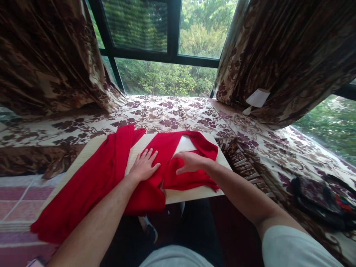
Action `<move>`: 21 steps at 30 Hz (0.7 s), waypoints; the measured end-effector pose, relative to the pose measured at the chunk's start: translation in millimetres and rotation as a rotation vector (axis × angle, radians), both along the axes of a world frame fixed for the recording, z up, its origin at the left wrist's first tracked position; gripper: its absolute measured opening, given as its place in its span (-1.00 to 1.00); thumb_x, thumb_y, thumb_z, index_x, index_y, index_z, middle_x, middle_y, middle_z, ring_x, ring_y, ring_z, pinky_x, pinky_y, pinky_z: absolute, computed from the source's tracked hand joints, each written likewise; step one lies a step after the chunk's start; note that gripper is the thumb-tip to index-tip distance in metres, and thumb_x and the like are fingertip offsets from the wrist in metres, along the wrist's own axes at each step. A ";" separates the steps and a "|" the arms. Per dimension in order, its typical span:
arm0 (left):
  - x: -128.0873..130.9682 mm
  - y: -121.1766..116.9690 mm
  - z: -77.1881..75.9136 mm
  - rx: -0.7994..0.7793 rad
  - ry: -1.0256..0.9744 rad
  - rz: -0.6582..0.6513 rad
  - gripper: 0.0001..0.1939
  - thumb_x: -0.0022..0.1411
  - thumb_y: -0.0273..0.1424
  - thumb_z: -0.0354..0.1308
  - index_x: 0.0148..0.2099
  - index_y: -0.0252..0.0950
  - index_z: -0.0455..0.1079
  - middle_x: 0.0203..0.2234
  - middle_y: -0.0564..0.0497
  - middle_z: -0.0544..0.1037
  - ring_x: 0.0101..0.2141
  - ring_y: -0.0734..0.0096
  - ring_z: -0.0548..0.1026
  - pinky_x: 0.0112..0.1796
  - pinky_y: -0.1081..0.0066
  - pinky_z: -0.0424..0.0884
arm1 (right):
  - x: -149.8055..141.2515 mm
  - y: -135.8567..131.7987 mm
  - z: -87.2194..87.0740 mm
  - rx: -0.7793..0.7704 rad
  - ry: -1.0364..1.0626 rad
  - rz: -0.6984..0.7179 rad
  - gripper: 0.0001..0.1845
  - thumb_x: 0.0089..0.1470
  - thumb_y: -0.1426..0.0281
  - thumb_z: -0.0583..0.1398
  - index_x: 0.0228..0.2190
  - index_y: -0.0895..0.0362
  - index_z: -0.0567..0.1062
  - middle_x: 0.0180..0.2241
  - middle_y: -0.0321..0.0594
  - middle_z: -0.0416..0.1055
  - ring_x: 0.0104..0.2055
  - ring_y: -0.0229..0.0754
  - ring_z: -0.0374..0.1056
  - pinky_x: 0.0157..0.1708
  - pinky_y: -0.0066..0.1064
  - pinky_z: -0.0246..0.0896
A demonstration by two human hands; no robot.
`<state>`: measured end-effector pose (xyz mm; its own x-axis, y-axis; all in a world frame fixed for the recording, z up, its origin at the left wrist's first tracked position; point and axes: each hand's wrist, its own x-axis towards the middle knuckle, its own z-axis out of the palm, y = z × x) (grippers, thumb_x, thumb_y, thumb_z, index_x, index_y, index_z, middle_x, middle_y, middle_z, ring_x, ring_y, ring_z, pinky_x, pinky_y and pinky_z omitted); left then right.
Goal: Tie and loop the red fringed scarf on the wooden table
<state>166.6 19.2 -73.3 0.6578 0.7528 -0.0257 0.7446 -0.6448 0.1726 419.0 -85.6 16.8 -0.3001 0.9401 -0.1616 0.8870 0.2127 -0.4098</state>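
A long red scarf lies in folds across a pale wooden board. Its bulky part hangs over the board's left side, while a flatter part loops to the right and ends in a fringe. My left hand rests flat on the middle part, fingers spread. Over the right-hand loop is my right hand, thumb and fingers apart with red cloth showing between them; whether it touches the cloth I cannot tell.
Behind the board runs a ledge with a floral cover, below a window. A small white lamp stands at the right by a curtain. A dark bag-like item lies at far right. Striped bedding is at left.
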 end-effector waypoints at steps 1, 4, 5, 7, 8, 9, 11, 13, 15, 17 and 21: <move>0.0 0.2 -0.8 0.003 -0.001 0.001 -0.23 0.36 0.04 -0.19 0.48 -0.21 -0.05 0.44 -0.11 -0.07 0.41 0.02 -0.16 0.31 -0.05 -0.19 | -8.7 -8.2 -4.2 -0.016 -0.052 0.051 -0.14 -0.15 0.05 0.40 0.16 0.10 0.39 0.06 -0.03 0.43 -0.07 0.03 0.44 -0.16 -0.32 0.33; -0.1 0.5 -2.9 0.012 -0.004 0.003 -0.22 0.35 0.04 -0.18 0.48 -0.21 -0.05 0.44 -0.12 -0.07 0.41 0.02 -0.16 0.31 -0.05 -0.20 | -22.8 -26.1 -18.0 0.005 -0.191 0.071 -0.25 -0.08 0.18 0.36 0.14 0.15 0.38 0.04 0.03 0.42 -0.14 0.03 0.46 -0.26 -0.32 0.32; 0.0 0.5 -3.2 0.012 -0.005 0.004 -0.22 0.35 0.04 -0.18 0.48 -0.21 -0.05 0.44 -0.12 -0.07 0.41 0.02 -0.16 0.31 -0.05 -0.20 | -23.5 -30.1 -21.0 0.020 -0.214 0.059 -0.40 0.00 0.25 0.30 0.08 0.17 0.43 -0.01 0.03 0.45 -0.16 0.02 0.46 -0.28 -0.33 0.31; 0.3 0.4 -3.4 0.005 -0.005 0.010 -0.22 0.35 0.05 -0.18 0.48 -0.20 -0.06 0.44 -0.12 -0.08 0.41 0.02 -0.16 0.31 -0.05 -0.20 | -19.8 -37.2 -21.1 0.013 -0.244 0.047 -0.65 0.07 0.39 0.20 -0.08 0.18 0.52 -0.11 0.00 0.52 -0.18 0.00 0.47 -0.30 -0.35 0.27; 0.4 0.3 -3.3 0.000 -0.004 0.014 -0.22 0.35 0.05 -0.19 0.48 -0.20 -0.06 0.44 -0.13 -0.09 0.41 0.02 -0.15 0.31 -0.06 -0.20 | -15.9 -41.2 -17.6 -0.021 -0.256 0.046 -0.70 0.06 0.45 0.18 -0.15 0.17 0.55 -0.17 -0.02 0.54 -0.21 0.00 0.47 -0.33 -0.36 0.25; 0.5 0.2 -3.0 -0.007 -0.002 0.018 -0.21 0.35 0.05 -0.19 0.48 -0.20 -0.06 0.44 -0.13 -0.09 0.41 0.01 -0.15 0.30 -0.07 -0.20 | -10.9 -46.0 -11.9 -0.074 -0.267 0.044 -0.72 0.01 0.49 0.18 -0.21 0.16 0.58 -0.22 -0.06 0.56 -0.25 -0.02 0.47 -0.37 -0.38 0.22; 0.8 -0.2 -2.4 -0.019 -0.001 0.023 -0.20 0.34 0.06 -0.19 0.48 -0.22 -0.06 0.44 -0.15 -0.09 0.41 -0.01 -0.14 0.30 -0.08 -0.19 | 0.3 -58.9 4.4 -0.232 -0.267 0.056 -0.71 -0.11 0.58 0.20 -0.32 0.14 0.63 -0.34 -0.14 0.58 -0.34 -0.08 0.44 -0.45 -0.42 0.15; 1.8 -0.9 -1.0 -0.026 -0.004 0.033 -0.20 0.33 0.06 -0.19 0.48 -0.24 -0.05 0.44 -0.16 -0.08 0.41 -0.03 -0.13 0.30 -0.09 -0.18 | 11.2 -75.9 22.1 -0.424 -0.236 0.101 -0.67 -0.17 0.65 0.18 -0.39 0.12 0.65 -0.43 -0.23 0.56 -0.42 -0.17 0.41 -0.51 -0.46 0.09; 4.3 -2.1 2.3 -0.026 -0.010 0.052 -0.19 0.32 0.06 -0.16 0.47 -0.26 -0.01 0.43 -0.19 -0.04 0.40 -0.06 -0.10 0.29 -0.10 -0.17 | 20.6 -93.2 34.8 -0.587 -0.235 0.143 -0.65 -0.18 0.66 0.17 -0.43 0.10 0.66 -0.48 -0.30 0.55 -0.47 -0.23 0.37 -0.53 -0.49 0.07; 9.1 -3.7 8.8 -0.003 -0.015 0.072 -0.19 0.29 0.05 -0.11 0.43 -0.31 0.09 0.40 -0.26 0.06 0.37 -0.12 0.00 0.28 -0.14 -0.14 | 29.7 -104.6 39.3 -0.685 -0.252 0.139 -0.69 -0.17 0.63 0.19 -0.44 0.08 0.66 -0.51 -0.33 0.54 -0.47 -0.26 0.37 -0.53 -0.51 0.07; 23.2 -7.0 28.6 0.086 0.001 0.102 -0.26 0.21 0.06 -0.02 0.19 -0.42 0.38 0.12 -0.46 0.43 0.15 -0.27 0.33 0.18 -0.20 0.03 | 54.5 -92.7 26.8 -0.569 -0.072 -0.078 -0.72 -0.09 0.52 0.24 -0.30 0.12 0.66 -0.38 -0.31 0.58 -0.38 -0.25 0.43 -0.42 -0.55 0.18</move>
<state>189.8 12.2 -44.7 0.5774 0.8154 0.0412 0.8075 -0.5778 0.1190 473.5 -178.3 43.6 -0.2028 0.7180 -0.6658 0.9210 -0.0910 -0.3788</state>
